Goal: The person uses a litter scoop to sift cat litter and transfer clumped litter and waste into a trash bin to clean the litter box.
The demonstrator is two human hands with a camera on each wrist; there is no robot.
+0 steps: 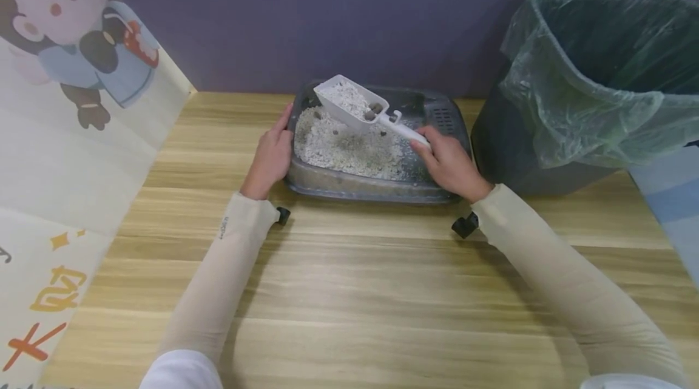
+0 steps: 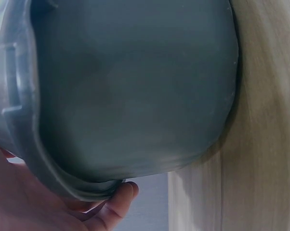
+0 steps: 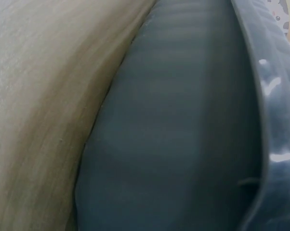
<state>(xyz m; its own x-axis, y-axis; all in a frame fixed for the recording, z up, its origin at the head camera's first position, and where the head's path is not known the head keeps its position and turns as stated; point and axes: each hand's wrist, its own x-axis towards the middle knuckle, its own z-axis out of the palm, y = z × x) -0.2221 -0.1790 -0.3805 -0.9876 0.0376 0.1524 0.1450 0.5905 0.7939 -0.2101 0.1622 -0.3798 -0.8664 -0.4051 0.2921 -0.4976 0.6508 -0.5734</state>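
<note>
A grey litter box [image 1: 377,189] holds pale granular litter [image 1: 349,149] with a few darker clumps. My left hand [image 1: 271,155] grips the box's left rim; in the left wrist view, fingertips [image 2: 128,192] show beneath the rim [image 2: 48,168]. My right hand [image 1: 450,161] holds the handle of a white litter scoop [image 1: 355,122] above the box. Litter and some dark clumps lie in the scoop, which points up and to the left. The right wrist view shows the box's side wall [image 3: 169,115], but neither that hand nor the scoop.
Right of the box stands a tall dark bin [image 1: 546,158], lined with a clear plastic bag [image 1: 590,116]. Everything rests on a wooden tabletop [image 1: 355,292]. Behind is a dark purple wall [image 1: 327,13]; a white panel with cartoon prints [image 1: 82,164] borders the left.
</note>
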